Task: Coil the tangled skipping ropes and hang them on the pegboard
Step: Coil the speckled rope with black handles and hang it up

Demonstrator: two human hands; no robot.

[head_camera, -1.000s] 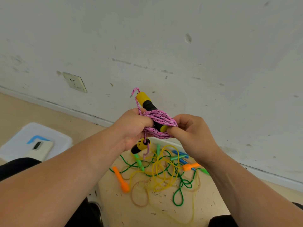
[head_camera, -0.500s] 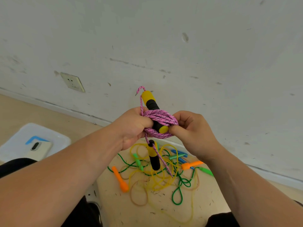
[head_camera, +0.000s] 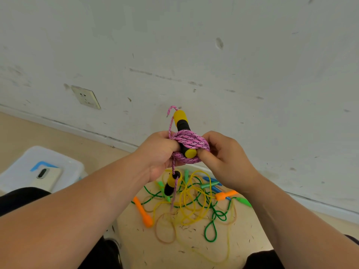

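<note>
The left hand (head_camera: 157, 152) curls round the coiled pink skipping rope (head_camera: 192, 139) wound on its yellow-and-black handle (head_camera: 182, 124), while the right hand (head_camera: 227, 162) pinches the coil's other side, both raised above tangled ropes (head_camera: 194, 202) on the floor (head_camera: 242, 239).

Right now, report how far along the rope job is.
Done: the pink rope is mostly wound around one yellow-and-black handle. In hand: left hand and right hand grip that coil; its second handle dangles loose. Left: the yellow rope and green rope lie tangled on the floor; no pegboard in view.
</note>
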